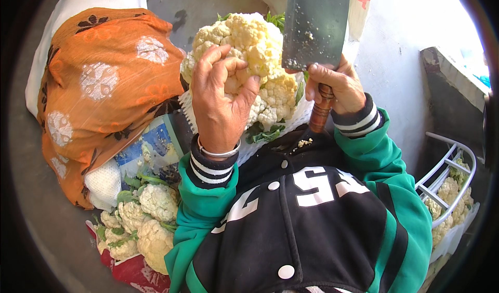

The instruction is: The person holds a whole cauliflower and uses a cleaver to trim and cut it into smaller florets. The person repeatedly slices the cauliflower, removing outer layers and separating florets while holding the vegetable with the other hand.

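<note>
My right hand (338, 87) grips a broad cleaver (317, 22) by its brown wooden handle. The blade points up and away from me, with pale crumbs stuck to it. My left hand (221, 100) has its curved fingers and thumb against a large cream-coloured cauliflower (254, 35), to the left of the blade; part of the palm side is hidden. More cauliflower heads (278, 98) with green leaves lie just below it, on a white mesh bag (304, 113) in front of my chest. Small crumbs rest on my dark jacket under the cleaver handle.
At the left, orange patterned cloth (112, 69) covers a bulky shape. Several trimmed cauliflowers (153, 202) lie below it on a red cloth (130, 272). To the right, a white metal rack (452, 173) stands by more cauliflower pieces (449, 191), near a low ledge (457, 77).
</note>
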{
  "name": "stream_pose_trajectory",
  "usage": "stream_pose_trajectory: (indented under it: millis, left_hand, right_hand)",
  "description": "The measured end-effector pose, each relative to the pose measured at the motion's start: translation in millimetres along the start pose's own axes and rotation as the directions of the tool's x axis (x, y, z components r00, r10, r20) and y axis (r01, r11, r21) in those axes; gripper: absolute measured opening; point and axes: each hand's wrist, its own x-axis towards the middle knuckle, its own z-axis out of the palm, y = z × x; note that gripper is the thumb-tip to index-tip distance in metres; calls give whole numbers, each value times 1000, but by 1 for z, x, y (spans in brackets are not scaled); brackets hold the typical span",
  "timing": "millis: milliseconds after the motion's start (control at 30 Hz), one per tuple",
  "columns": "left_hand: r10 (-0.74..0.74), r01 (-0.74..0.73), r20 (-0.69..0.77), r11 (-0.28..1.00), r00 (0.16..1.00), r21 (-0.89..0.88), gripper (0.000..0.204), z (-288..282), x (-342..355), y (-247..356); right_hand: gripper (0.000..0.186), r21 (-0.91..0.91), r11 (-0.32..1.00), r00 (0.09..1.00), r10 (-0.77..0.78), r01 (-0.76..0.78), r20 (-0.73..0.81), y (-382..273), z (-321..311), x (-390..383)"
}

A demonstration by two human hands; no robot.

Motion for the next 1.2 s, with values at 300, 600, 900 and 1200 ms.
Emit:
stream_pose_trajectory:
  millis: [300,600,900,1200]
  left_hand:
    - [14,-14,7,1000,1000,24,24,1,3,0]
    - [-13,13,24,1000,1000,-2,22,-1,2,0]
    - [13,-14,24,1000,1000,12,22,-2,1,-1]
    - [38,-39,58,999,998,10,22,-3,0,-1]
  right_hand:
    - [13,49,994,994,90,-93,57,5,-1,6]
    - [11,-48,993,982,116,-109,151,5,-3,10]
    - [9,-150,988,970,68,-33,232,-1,-5,13]
    - [20,-236,970,968,110,-56,226,-11,-8,17]
